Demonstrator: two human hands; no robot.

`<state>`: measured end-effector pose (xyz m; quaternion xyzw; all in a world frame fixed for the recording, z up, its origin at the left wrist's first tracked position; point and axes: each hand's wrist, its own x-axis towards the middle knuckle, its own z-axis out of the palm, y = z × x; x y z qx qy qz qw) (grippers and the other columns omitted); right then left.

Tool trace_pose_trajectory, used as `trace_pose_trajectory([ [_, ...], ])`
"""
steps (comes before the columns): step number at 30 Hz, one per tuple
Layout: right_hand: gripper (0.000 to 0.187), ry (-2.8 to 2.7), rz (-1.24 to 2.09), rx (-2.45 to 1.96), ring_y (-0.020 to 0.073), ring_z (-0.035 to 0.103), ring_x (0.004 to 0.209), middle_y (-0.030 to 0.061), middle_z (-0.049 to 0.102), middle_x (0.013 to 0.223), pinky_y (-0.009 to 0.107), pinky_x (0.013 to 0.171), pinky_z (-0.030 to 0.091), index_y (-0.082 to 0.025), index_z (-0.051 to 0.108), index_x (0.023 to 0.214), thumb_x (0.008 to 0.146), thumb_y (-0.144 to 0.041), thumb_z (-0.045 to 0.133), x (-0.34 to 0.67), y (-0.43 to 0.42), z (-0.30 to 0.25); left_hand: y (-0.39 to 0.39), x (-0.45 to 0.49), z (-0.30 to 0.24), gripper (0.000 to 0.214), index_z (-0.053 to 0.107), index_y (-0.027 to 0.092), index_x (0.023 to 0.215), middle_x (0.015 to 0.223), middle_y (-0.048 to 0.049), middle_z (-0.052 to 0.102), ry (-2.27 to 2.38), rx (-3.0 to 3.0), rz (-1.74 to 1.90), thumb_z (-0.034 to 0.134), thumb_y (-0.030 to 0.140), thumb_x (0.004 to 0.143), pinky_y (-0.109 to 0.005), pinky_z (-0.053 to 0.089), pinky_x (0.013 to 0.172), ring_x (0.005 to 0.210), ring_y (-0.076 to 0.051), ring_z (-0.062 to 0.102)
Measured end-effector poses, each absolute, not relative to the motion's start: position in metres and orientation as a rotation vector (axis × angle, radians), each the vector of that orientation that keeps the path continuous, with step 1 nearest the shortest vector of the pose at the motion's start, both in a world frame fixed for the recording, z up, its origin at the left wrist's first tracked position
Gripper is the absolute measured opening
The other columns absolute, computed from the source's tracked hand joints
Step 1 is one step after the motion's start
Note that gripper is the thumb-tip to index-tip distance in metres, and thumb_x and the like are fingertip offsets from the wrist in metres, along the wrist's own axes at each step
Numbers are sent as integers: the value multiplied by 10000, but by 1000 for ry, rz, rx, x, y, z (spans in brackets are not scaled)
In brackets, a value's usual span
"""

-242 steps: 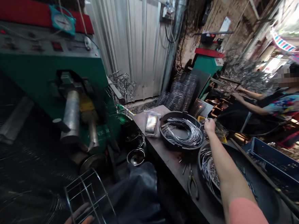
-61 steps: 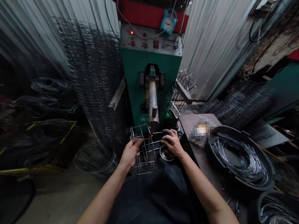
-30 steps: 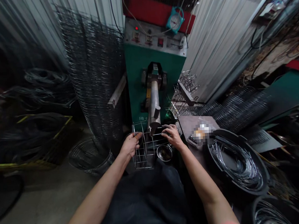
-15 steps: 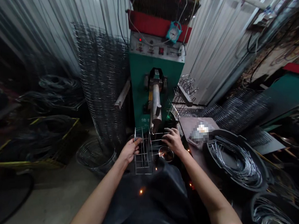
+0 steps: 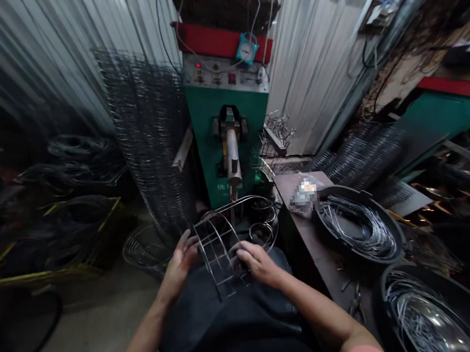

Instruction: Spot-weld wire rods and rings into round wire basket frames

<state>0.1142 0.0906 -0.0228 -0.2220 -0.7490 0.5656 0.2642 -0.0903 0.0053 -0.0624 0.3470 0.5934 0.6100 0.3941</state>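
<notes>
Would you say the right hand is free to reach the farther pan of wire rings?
Probably not at once: the right hand grips the wire frame, though nothing blocks the pan.

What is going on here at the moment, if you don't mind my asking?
A person facing a green machine holds a wire frame over a dark apron. The left hand presses against the frame's left side with fingers extended, and the right hand grips its lower right part. The frame is tilted and clear of the machine. To the right, a table carries a tub of wire rings.
</notes>
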Motion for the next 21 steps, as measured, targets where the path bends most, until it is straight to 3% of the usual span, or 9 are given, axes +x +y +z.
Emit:
trace_pose_trajectory([
  [3, 268, -1644, 1774, -657, 100, 505, 488, 2, 582, 620, 185, 398, 364, -175, 541, 793, 848, -412, 426, 109, 100, 7, -33, -95, -68, 896, 364, 298, 1330, 1340, -122, 449, 1640, 1700, 1282, 704, 559, 543, -490, 263, 1016, 1214, -329, 401],
  [7, 211, -1233, 1956, -667, 67, 414, 387, -6, 559, 551, 144, 291, 224, -157, 544, 783, 791, -363, 501, 99, 107, 34, -59, -90, -75, 886, 362, 294, 1337, 1317, -146, 472, 1519, 2265, 934, 700, 540, 555, -562, 161, 1029, 1183, -341, 439],
  [11, 147, -994, 2076, -688, 46, 373, 369, 2, 548, 534, 136, 285, 197, -137, 536, 700, 778, -260, 527, 92, 114, 46, -63, -72, -78, 626, 554, 281, 1154, 987, -100, 665, 1675, 1970, 1195, 748, 380, 568, -471, 375, 926, 935, -279, 603],
  [13, 143, -910, 2129, -716, 42, 370, 370, 1, 540, 525, 132, 288, 201, -132, 528, 689, 798, -225, 515, 88, 118, 47, -64, -63, -75, 542, 608, 289, 1059, 777, -41, 664, 1712, 1606, 1277, 770, 326, 542, -361, 470, 752, 712, -217, 617],
  [15, 143, -830, 2176, -760, 44, 379, 373, -5, 525, 506, 126, 293, 211, -132, 513, 693, 820, -197, 499, 84, 125, 45, -66, -55, -69, 502, 637, 278, 992, 660, -6, 616, 1686, 1286, 1294, 781, 319, 513, -297, 462, 609, 582, -177, 565],
  [18, 143, -721, 2223, -866, 49, 398, 377, -4, 536, 505, 117, 302, 235, -139, 482, 720, 855, -186, 471, 78, 139, 37, -66, -49, -57, 445, 657, 257, 901, 660, -8, 609, 1658, 1082, 1312, 788, 327, 481, -288, 447, 596, 621, -190, 560],
  [21, 234, -814, 2255, -971, 80, 462, 410, 22, 581, 546, 149, 345, 343, -146, 489, 779, 896, -339, 429, 79, 154, 27, -64, -46, -48, 378, 645, 245, 864, 781, -33, 641, 1681, 1047, 1391, 762, 358, 522, -291, 446, 666, 727, -208, 580],
])
